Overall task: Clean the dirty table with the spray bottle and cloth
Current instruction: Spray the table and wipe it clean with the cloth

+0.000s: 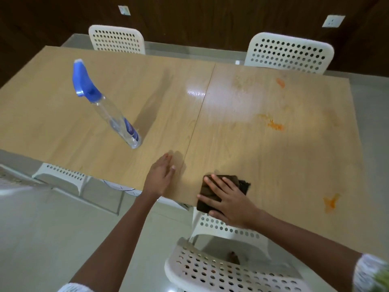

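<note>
Dark wood wall — two sockets; white perforated chairs; pale floor

Bare forearms, white sleeves

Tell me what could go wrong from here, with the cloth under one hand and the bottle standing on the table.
1. The cloth lies at the table's near edge under the right hand; a pull back could drag it off.
2. The orange stains look unsprayed; wiping them dry may smear them.
3. The spray bottle stands upright near the left hand; a wide sweep could topple it.
</note>
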